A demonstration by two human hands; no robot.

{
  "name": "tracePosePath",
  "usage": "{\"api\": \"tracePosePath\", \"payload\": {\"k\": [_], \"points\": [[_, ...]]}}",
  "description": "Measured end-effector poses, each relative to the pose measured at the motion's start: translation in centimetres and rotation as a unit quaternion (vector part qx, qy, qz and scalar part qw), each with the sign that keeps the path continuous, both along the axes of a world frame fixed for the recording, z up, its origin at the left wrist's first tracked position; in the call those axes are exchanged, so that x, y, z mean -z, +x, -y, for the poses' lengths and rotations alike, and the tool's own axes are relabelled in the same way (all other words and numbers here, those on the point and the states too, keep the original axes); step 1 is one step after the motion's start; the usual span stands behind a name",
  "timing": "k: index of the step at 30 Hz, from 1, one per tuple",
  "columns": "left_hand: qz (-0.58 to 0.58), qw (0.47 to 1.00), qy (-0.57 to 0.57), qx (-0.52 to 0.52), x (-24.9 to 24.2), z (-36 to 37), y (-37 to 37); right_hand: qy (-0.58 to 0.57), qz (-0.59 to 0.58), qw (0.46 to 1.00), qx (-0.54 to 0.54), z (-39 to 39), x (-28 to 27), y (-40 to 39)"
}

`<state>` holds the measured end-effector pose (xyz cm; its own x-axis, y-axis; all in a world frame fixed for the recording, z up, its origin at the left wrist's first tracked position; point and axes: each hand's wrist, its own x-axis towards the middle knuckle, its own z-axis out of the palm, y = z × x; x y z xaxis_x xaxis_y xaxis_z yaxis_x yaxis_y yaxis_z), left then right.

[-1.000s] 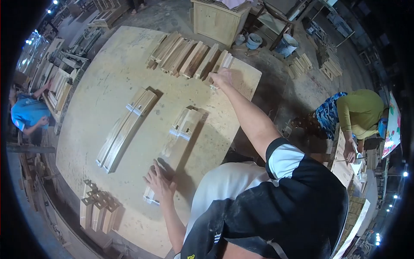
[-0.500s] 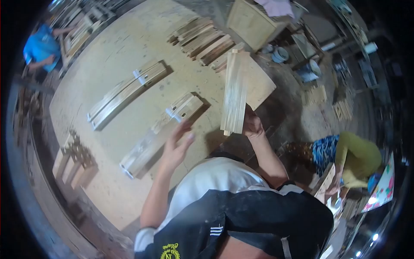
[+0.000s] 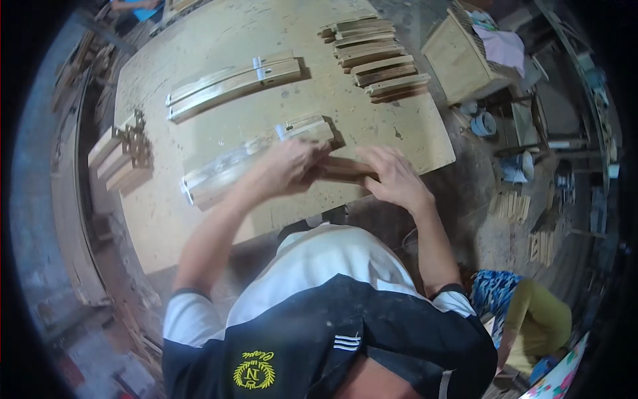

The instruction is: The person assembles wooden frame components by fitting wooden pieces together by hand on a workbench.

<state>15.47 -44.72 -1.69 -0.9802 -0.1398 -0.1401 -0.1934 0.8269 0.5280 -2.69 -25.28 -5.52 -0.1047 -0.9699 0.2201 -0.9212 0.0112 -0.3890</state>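
A short wooden piece (image 3: 344, 169) lies crosswise near the table's front edge, between my two hands. My right hand (image 3: 397, 176) is wrapped over its right end. At the other end is my left hand (image 3: 289, 165), fingers curled around the wood and slightly blurred. Just beyond my left hand rests a long wooden assembly (image 3: 219, 171) with a pale band across it, partly covered by that hand. A similar banded wooden assembly (image 3: 232, 86) lies farther back, roughly parallel to it.
Several wooden pieces (image 3: 375, 63) lie in a row at the table's back right. Slotted wooden blocks (image 3: 123, 159) stand at the left edge. A wooden cabinet (image 3: 465, 60) and a bucket (image 3: 484, 124) are beyond the table. Another person (image 3: 538, 319) is at lower right.
The wooden piece, held upright in my right hand before, has come down crosswise in front of me. My left hand, earlier open and apart, has closed on its left end. My view has shifted.
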Motion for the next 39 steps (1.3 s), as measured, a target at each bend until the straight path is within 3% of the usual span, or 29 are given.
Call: {"api": "tracePosePath", "payload": {"k": [1, 3, 4, 6, 7, 10, 11, 14, 18, 22, 26, 27, 29, 31, 34, 35, 39], "points": [[-0.065, 0.998, -0.016, 0.007, -2.0, 0.6, -0.6, 0.133, 0.145, 0.98, -0.022, 1.5, 0.8, -0.7], [-0.152, 0.985, 0.03, -0.076, -3.8, 2.5, -1.1, 0.107, 0.272, 0.954, -0.058, 4.4, 2.9, -1.2], [-0.177, 0.966, 0.092, -0.164, -4.5, 3.4, -1.0, 0.095, 0.334, 0.935, -0.074, 6.0, 3.3, -1.2], [-0.372, 0.88, 0.115, -0.273, -6.6, 3.2, -1.8, 0.038, 0.415, 0.906, -0.071, 9.0, 3.0, -0.3], [-0.41, 0.82, 0.236, -0.321, -6.2, 3.3, -1.9, 0.008, 0.455, 0.888, -0.065, 10.5, 2.9, 0.2], [-0.43, 0.789, 0.313, -0.309, 1.3, 5.8, -2.4, -0.021, 0.519, 0.848, -0.107, 14.2, 4.9, 1.1], [-0.411, 0.77, 0.321, -0.366, 2.8, 5.3, -2.8, -0.007, 0.518, 0.847, -0.122, 15.2, 6.0, 1.1], [-0.427, 0.701, 0.378, -0.429, 4.8, 4.7, -3.4, 0.005, 0.472, 0.865, -0.169, 16.7, 8.4, 1.0], [-0.49, 0.658, 0.303, -0.485, 5.8, 3.6, -4.2, 0.028, 0.428, 0.886, -0.179, 16.7, 8.2, 0.7], [-0.513, 0.659, 0.273, -0.477, 6.9, 3.0, -4.5, 0.043, 0.369, 0.902, -0.218, 17.2, 8.9, -0.6], [-0.502, 0.701, 0.126, -0.49, 8.9, 3.3, -3.7, 0.034, 0.362, 0.9, -0.24, 17.4, 9.1, -0.8], [-0.498, 0.719, 0.043, -0.483, 9.2, 3.4, -3.2, 0.016, 0.333, 0.911, -0.244, 17.4, 9.3, -0.5], [-0.513, 0.723, 0.072, -0.457, 9.0, 3.2, -2.5, -0.019, 0.273, 0.929, -0.249, 17.7, 9.8, -0.2], [-0.546, 0.694, 0.123, -0.452, 9.5, 3.2, -2.8, -0.035, 0.325, 0.913, -0.243, 17.7, 9.4, -0.1], [-0.51, 0.732, 0.065, -0.447, 9.3, 2.4, -3.2, -0.037, 0.323, 0.918, -0.225, 17.1, 11.0, 0.0], [-0.492, 0.764, -0.076, -0.411, 10.2, 2.8, -2.9, -0.066, 0.311, 0.921, -0.227, 16.9, 11.3, 0.1], [-0.519, 0.735, 0.03, -0.435, 10.7, 2.7, -2.4, -0.068, 0.294, 0.921, -0.247, 17.3, 11.1, -0.1]]}}
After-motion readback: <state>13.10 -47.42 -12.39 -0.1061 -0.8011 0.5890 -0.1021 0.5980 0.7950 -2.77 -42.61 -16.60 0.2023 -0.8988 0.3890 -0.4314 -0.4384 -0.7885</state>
